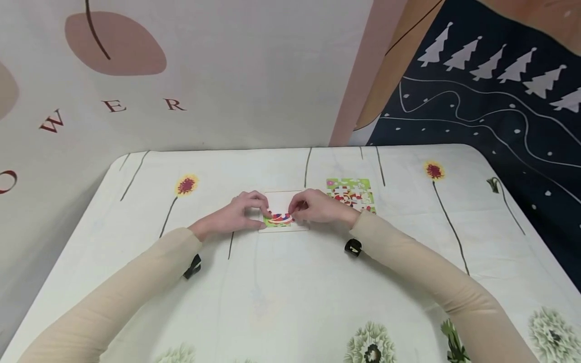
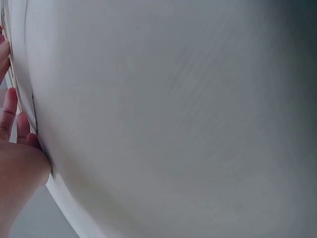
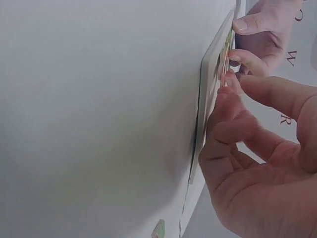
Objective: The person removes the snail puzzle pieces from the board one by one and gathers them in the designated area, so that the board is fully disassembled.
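Observation:
A white puzzle board [image 1: 278, 199] with a thin border line lies flat on the table, and joined colourful puzzle pieces [image 1: 279, 220] fill its lower part. At the board's left side my left hand [image 1: 238, 213] rests with thumb and index finger apart, their tips touching the pieces. My right hand [image 1: 317, 206] is over the board's right side, thumb and forefinger pinching a small puzzle piece at the right end of the joined ones. That piece is mostly hidden by the fingertips. In the right wrist view both hands' fingertips meet near the board [image 3: 210, 64], seen edge-on.
A second patch of green and red puzzle pieces [image 1: 351, 187] lies just behind my right wrist, partly covered by it. The white tablecloth [image 1: 272, 282] bears printed flowers. Behind the table hangs a printed cloth [image 1: 254, 75].

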Demonstrator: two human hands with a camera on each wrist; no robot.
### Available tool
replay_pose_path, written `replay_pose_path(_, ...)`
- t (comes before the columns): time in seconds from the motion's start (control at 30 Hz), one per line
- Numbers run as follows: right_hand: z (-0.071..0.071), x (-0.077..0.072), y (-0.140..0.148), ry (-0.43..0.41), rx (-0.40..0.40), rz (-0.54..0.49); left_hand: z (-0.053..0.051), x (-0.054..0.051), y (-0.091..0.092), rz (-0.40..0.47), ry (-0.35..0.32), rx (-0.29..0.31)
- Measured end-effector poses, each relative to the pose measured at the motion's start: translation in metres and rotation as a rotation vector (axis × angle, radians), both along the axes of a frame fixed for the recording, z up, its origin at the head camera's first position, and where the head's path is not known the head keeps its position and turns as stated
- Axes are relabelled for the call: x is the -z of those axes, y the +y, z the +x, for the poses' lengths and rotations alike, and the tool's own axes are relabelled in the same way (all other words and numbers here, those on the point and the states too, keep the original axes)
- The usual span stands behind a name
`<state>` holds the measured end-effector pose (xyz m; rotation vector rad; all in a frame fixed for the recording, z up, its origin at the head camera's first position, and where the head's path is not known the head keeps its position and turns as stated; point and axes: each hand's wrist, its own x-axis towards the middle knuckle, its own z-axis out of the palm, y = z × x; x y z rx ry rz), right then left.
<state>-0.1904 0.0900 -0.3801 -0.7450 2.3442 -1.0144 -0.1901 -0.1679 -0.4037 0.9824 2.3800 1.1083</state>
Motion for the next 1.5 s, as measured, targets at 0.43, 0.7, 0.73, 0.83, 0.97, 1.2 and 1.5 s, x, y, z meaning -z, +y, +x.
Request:
replay_pose_path(0.43,-0.002,0.004,-0.010,-0.047,0.039,-0.044,0.000,0.002,-0.001,-0.004,0.000,0.000)
replay_pose_path(0.7,0.000,0.005,-0.011,-0.082,0.090,-0.087,0.000,0.001,0.000,-0.002,0.002,-0.003)
replay_pose_path(0.73,0.000,0.005,-0.010,-0.085,0.096,-0.093,0.000,0.001,0.000,-0.003,0.004,-0.003)
replay_pose_path(0.83,0.001,0.005,-0.009,-0.077,0.104,-0.096,0.000,0.001,0.001,-0.005,0.006,0.002)
replay_pose_path(0.97,0.000,0.004,-0.006,-0.088,0.114,-0.102,-0.001,0.001,0.001,-0.014,-0.010,-0.005)
replay_pose_path(1.2,-0.001,0.002,0.004,-0.103,0.142,-0.126,-0.001,0.000,0.000,-0.014,0.001,-0.005)
replay_pose_path(1.5,0.001,0.000,0.021,-0.091,0.143,-0.167,0.000,-0.002,0.001,-0.035,-0.018,-0.014)
